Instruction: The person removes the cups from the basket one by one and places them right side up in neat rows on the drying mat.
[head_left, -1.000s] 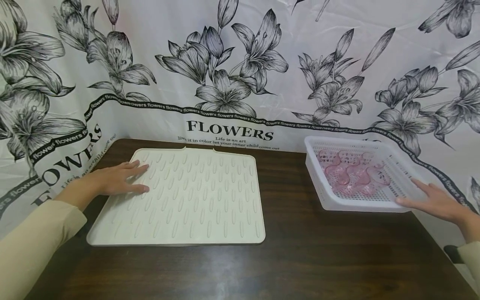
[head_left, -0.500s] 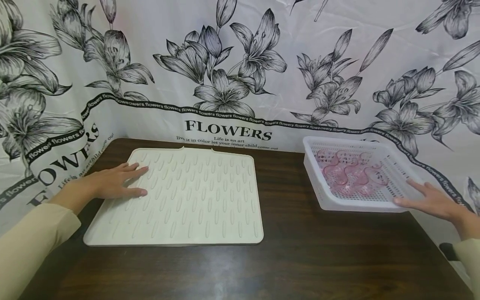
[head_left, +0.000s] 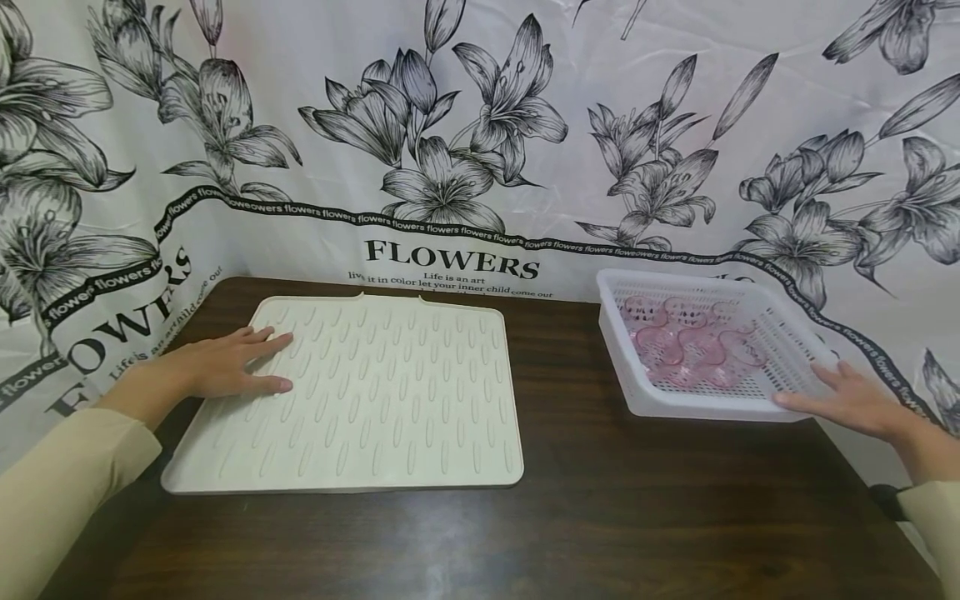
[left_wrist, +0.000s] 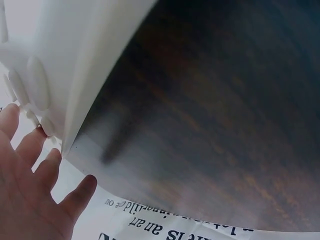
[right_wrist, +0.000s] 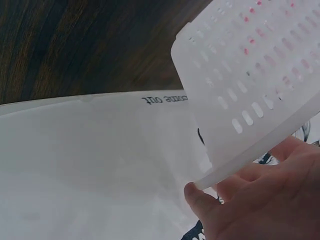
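A cream rectangular mat (head_left: 390, 392) with raised oval ridges lies on the table's left side. My left hand (head_left: 225, 365) rests on its left edge, fingers extended; in the left wrist view, the fingertips (left_wrist: 52, 155) are beside the mat's rim (left_wrist: 92, 75). At the right, my right hand (head_left: 858, 402) touches the near right corner of a white perforated plastic basket (head_left: 705, 410). The right wrist view has the thumb against the basket's rim (right_wrist: 240, 162), with the other fingers partly hidden behind it. Inside the basket are several clear pink items with wavy outlines (head_left: 693, 343); their kind is unclear.
The dark wooden table (head_left: 555, 500) extends between and in front of the mat and basket. A white cloth (head_left: 465, 183) with black flower prints and lettering hangs behind and at both sides. The table's right edge runs close beside the basket.
The whole head view shifts slightly left. The basket and my right hand move a little farther left than the backdrop does. My left hand stays on the mat.
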